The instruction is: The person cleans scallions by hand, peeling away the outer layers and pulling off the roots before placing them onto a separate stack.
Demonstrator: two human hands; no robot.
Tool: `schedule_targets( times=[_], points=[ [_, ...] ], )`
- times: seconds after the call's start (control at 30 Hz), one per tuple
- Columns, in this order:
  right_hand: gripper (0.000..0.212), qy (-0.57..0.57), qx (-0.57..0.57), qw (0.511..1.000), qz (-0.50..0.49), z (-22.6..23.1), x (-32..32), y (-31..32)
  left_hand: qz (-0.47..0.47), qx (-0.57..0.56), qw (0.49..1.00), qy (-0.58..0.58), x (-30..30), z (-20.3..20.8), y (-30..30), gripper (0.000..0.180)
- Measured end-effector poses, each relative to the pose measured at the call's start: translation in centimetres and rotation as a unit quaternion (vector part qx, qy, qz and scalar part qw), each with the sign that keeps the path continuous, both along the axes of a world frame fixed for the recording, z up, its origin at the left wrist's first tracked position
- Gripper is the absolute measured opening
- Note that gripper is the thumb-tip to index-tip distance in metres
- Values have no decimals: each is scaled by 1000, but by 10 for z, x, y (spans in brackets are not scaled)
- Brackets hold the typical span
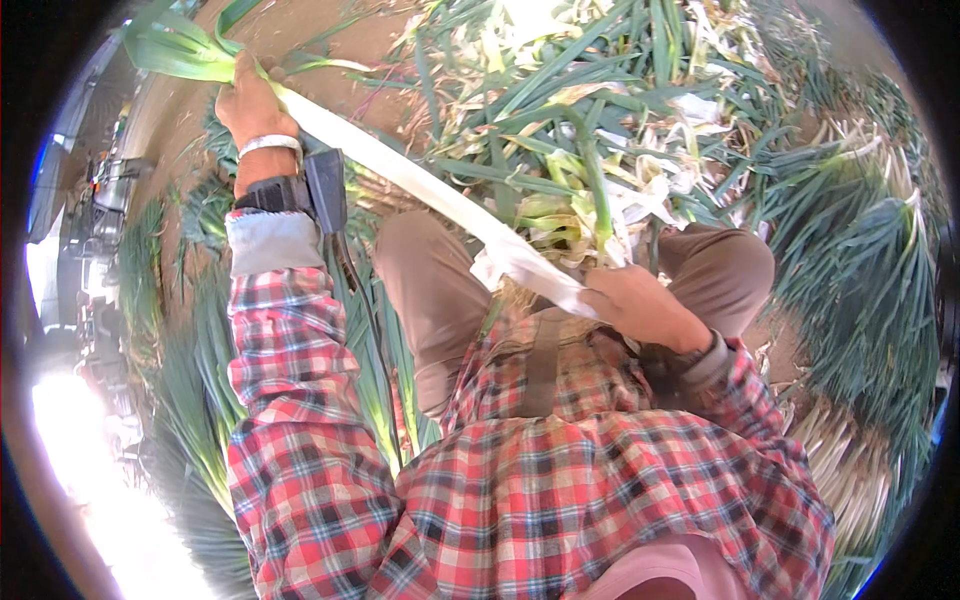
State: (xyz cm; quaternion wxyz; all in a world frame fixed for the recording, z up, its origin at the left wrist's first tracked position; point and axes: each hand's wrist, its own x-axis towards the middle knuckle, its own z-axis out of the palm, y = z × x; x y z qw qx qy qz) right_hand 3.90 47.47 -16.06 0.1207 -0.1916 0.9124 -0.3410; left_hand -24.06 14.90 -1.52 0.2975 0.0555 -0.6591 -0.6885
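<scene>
overall, the surface is brown ground, bare at the upper left and buried elsewhere under leeks and trimmings. a wide heap of leaves and peelings spreads across the top middle, green strips tangled with pale, papery skins. along the right side lie dense green leek bundles, with white stalks below them; more leafy leeks lie at the left. beyond, at the left rim, the room blurs into grey clutter and a white glare too bright to read.

across the middle, a long leek slants from upper left down to the person's lap, above the ground. the left hand is closed around it just below its green leaves. the right hand grips its pale lower end near the bent knees; whether stalk or loose skin is pinched there, i cannot tell.
</scene>
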Motion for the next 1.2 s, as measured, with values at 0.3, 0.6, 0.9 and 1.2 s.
schedule_targets(
  times=[0.3, 0.6, 0.9, 1.2],
  points=[
    [12, -81, -132, 984, 87, 65, 37, 35, -1, 86, 993, -75, -39, -14, -77, 31],
    [26, 164, -10, 978, -128, 50, 17, 24, 229, -274, 933, 42, -15, 78, -164, 33],
    [32, -244, -674, 682, -146, 54, -80, -91, 122, -35, 992, 14, 12, 58, -82, 34],
    [35, -248, -390, 887, -13, 34, -30, -18, -60, 33, 996, 63, 14, 70, -191, 15]
  ],
)
